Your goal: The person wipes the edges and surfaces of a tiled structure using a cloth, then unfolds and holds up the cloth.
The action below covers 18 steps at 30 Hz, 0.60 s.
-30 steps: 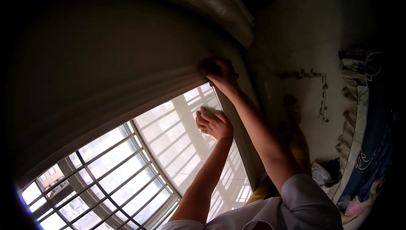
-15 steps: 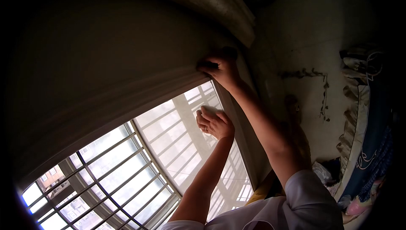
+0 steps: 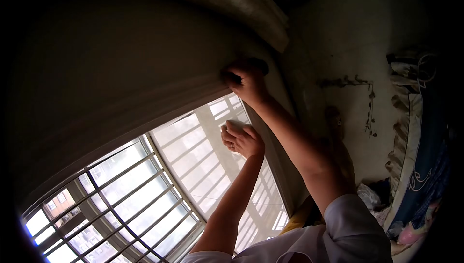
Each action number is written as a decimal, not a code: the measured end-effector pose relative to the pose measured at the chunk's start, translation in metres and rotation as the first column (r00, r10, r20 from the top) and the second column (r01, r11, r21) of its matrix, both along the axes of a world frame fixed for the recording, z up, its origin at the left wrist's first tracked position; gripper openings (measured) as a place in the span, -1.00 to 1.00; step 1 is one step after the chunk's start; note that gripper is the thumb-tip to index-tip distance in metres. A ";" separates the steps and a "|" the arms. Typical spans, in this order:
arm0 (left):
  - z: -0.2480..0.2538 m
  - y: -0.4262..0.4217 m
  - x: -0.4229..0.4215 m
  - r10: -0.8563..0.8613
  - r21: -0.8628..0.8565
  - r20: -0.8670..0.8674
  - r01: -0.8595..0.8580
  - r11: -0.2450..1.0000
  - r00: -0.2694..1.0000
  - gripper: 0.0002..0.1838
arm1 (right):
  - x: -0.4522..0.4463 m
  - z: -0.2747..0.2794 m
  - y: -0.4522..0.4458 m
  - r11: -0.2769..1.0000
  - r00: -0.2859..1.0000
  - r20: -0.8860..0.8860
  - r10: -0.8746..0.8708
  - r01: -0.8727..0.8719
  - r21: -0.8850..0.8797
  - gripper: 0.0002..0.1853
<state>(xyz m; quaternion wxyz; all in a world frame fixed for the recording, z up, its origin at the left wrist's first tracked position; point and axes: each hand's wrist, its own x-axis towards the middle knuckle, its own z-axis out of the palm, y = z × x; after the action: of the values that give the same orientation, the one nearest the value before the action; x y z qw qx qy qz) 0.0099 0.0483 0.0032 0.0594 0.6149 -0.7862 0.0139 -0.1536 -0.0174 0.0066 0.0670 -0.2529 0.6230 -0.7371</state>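
My left hand (image 3: 243,139), with a ring on one finger, rests against the glossy white panel (image 3: 193,152) beside the barred window. Its fingers are bent, the thumb stands apart, and I see nothing held in it. Further up, my right hand (image 3: 247,81) is closed at the panel's upper corner, by the edge of a dark surface (image 3: 121,69). A dark rounded object (image 3: 260,65) sticks out beside its knuckles. Shadow hides what kind of thing it is.
Metal bars (image 3: 125,205) cross the window at lower left, with buildings outside. A pale curved edge (image 3: 241,2) runs across the top. On the right are a floor with a dark leafy pattern (image 3: 371,103), a blue fabric item (image 3: 411,185) and a clear plastic bag (image 3: 368,197).
My right hand has shifted slightly left and down, turning more into a fist. My left hand has moved slightly left along the panel. The whole view has shifted a little.
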 end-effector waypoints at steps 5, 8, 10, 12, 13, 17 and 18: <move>0.005 0.001 -0.003 0.022 0.028 0.004 -0.022 0.999 1.000 -0.37 | 0.020 -0.049 0.000 0.995 0.778 0.627 0.027 0.040 -0.091 -0.82; 0.004 0.000 -0.001 0.028 0.038 0.006 -0.029 0.999 1.000 -0.37 | 0.031 -0.056 0.018 0.931 0.409 0.891 0.199 0.205 -0.303 -0.79; 0.001 0.000 0.001 0.024 0.031 0.010 -0.024 0.999 1.000 -0.37 | 0.041 -0.049 0.017 0.947 0.474 0.862 0.182 0.150 -0.283 -0.78; 0.000 0.000 0.001 0.014 0.024 0.013 -0.015 1.000 1.000 -0.38 | 0.036 -0.016 0.019 0.928 0.558 0.769 0.313 -0.006 -0.374 -0.77; 0.001 0.000 0.001 0.019 0.018 0.013 -0.019 1.000 1.000 -0.37 | 0.030 0.007 0.020 0.873 0.558 0.696 0.452 -0.117 -0.473 -0.77; -0.006 -0.003 0.008 -0.008 -0.008 0.024 0.008 1.000 1.000 -0.38 | 0.036 0.009 0.000 0.941 0.852 0.493 0.177 -0.001 -0.337 -0.79; -0.006 -0.002 0.006 -0.010 -0.005 0.020 0.010 1.000 1.000 -0.38 | 0.037 -0.015 -0.002 0.943 0.854 0.490 0.174 -0.001 -0.334 -0.79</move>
<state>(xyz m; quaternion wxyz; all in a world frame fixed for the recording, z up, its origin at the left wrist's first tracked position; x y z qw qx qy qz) 0.0155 0.0463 -0.0023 0.0532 0.6108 -0.7897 0.0217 -0.1168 -0.0191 -0.0081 0.2220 -0.0834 0.4417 -0.8653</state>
